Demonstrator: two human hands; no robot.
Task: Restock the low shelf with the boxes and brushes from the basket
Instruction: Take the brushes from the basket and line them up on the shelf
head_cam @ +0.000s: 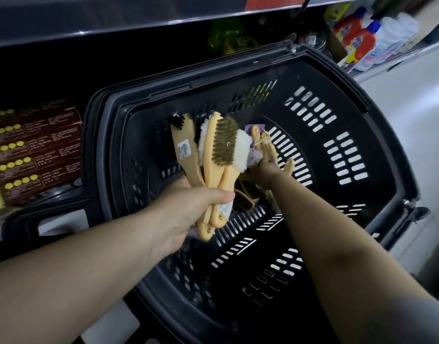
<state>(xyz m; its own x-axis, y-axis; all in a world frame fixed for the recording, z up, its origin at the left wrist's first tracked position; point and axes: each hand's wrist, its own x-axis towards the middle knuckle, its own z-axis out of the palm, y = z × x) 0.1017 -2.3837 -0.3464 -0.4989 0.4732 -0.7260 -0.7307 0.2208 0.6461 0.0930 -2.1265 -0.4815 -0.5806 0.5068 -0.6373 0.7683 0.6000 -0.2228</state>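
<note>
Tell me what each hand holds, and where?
Left hand grips brushes by their handles; right hand, inside the basket, cannot be told.

The left hand (188,207) grips a bundle of brushes (220,145) over the black basket (377,112), while the right hand (268,170) grasps further brushes (266,142) inside it.

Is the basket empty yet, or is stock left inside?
Not empty: dark brushes lie on the basket floor beside the right hand.
</note>
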